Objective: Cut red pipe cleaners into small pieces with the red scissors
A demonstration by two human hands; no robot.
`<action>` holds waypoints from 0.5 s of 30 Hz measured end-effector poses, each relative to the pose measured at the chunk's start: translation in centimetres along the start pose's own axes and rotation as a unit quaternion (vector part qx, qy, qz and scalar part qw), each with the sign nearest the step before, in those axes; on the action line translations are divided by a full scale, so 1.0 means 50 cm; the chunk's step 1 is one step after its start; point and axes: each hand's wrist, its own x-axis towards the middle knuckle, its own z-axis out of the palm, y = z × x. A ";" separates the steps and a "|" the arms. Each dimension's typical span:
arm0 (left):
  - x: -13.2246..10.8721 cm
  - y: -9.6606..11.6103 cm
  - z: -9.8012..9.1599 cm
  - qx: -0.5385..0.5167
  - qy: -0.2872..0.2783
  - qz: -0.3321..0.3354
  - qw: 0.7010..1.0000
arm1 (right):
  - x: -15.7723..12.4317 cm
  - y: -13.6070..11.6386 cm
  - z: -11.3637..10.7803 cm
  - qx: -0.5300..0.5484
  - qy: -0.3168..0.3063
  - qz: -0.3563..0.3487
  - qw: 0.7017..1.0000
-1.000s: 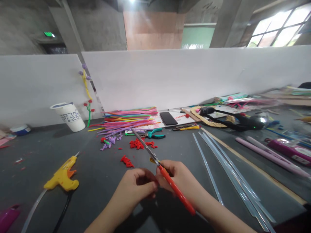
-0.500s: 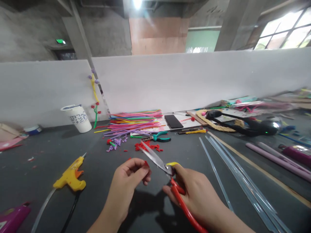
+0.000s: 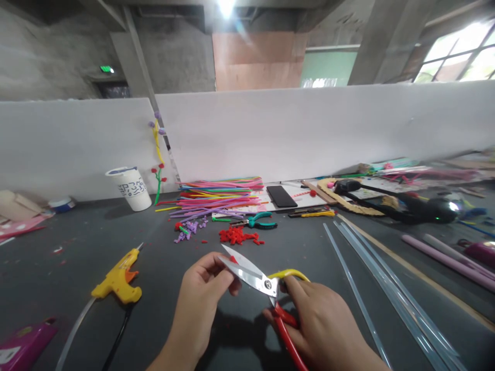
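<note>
My left hand pinches a small red piece between thumb and fingers. My right hand is wrapped round scissors with one yellow and one red handle. The parted blades point left, and the red piece shows between them at my left fingertips. Just beyond the blades lies a pile of red bits on the dark table. Purple bits lie to its left, with a small red and green piece among them. Teal-handled pliers rest behind the red pile.
A yellow glue gun lies at left, near a white cup. Coloured pipe cleaners and a phone are at the back. Clear sticks lie at right, before a black lamp-like device.
The scissors have moved to my left fingertips and their blades now surround the red piece. The whole view has shifted slightly, with table objects appearing a little further right.
</note>
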 end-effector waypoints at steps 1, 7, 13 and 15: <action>0.000 -0.001 0.000 -0.003 -0.001 -0.001 1.000 | 0.000 -0.001 0.000 -0.002 0.002 -0.001 1.000; -0.003 -0.001 0.001 -0.013 -0.005 0.001 1.000 | -0.005 -0.001 0.004 -0.007 0.014 -0.008 1.000; -0.002 -0.001 0.000 -0.023 -0.004 0.004 1.000 | -0.009 0.001 0.008 -0.004 0.020 -0.014 1.000; -0.001 0.000 0.000 -0.023 -0.005 0.002 1.000 | -0.008 0.002 0.008 -0.005 0.020 -0.018 1.000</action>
